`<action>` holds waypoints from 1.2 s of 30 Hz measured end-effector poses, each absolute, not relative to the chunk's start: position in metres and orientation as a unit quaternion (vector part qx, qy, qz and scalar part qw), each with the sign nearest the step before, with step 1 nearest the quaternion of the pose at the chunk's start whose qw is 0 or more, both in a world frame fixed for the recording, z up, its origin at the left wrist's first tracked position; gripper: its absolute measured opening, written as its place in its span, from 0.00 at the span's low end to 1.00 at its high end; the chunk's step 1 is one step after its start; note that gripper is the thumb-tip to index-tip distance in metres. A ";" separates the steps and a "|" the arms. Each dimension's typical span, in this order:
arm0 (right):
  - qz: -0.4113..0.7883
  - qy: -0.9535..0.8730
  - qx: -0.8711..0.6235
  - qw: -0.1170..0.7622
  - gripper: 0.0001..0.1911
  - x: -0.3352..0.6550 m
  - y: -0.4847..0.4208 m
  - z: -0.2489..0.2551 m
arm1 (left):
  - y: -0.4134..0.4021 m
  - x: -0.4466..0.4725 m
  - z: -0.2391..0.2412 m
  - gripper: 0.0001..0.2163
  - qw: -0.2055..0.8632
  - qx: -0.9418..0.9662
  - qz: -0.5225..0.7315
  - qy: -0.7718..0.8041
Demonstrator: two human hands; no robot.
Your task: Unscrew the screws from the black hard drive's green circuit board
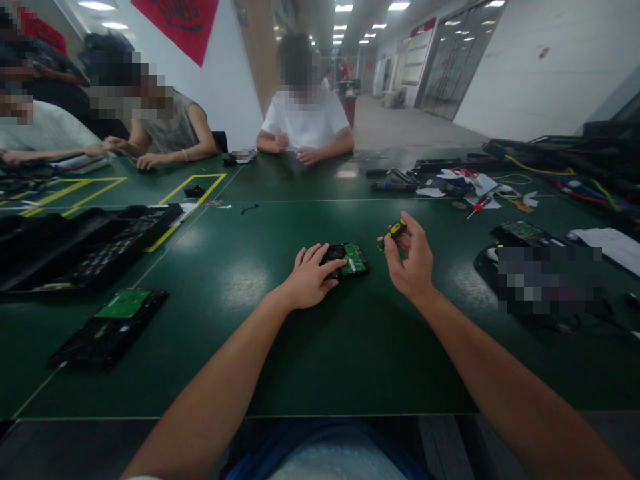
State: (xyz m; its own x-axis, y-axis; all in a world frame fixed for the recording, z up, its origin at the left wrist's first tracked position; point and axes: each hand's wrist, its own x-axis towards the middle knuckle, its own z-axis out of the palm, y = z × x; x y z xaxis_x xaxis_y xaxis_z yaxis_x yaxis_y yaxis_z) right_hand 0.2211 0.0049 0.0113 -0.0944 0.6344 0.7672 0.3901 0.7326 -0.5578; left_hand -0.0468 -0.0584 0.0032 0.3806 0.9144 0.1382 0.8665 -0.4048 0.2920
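Note:
A hard drive (356, 259) lies on the green table in front of me, its green circuit board facing up. My left hand (313, 277) grips the drive's left end, thumb at the near edge and one finger stretched across the top. To the right of it, raised above the table, my right hand (411, 257) is closed on a yellow-and-black screwdriver (395, 230) held at a slant. The screwdriver's tip points down towards the left and is hard to make out. It appears apart from the drive.
At left lie a black device with a green board (123, 304) and a long black casing (95, 247). Cables, papers and a red screwdriver (479, 207) sit at the back right. A dark, partly blurred object (545, 280) lies right. Several people sit across the table.

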 end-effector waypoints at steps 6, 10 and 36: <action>0.104 -0.732 -0.355 0.572 0.33 0.221 0.005 0.011 | -0.060 -0.046 -0.001 0.26 0.077 0.817 0.152 0.550; 0.104 -0.729 -0.352 0.577 0.33 0.222 0.006 0.010 | -0.061 -0.045 -0.002 0.31 0.060 0.826 0.159 0.537; 0.133 -0.726 -0.341 0.583 0.33 0.220 0.006 0.007 | -0.050 -0.038 -0.008 0.13 0.100 0.667 0.327 0.662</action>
State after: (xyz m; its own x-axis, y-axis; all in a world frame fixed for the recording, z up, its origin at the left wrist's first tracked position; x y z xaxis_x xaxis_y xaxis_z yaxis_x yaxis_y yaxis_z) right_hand 0.2201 0.0064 0.0068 -0.0889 0.6495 0.7552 0.3398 0.7325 -0.5899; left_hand -0.0379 -0.0497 -0.0081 -0.0889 0.9487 0.3034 0.8176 -0.1045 0.5662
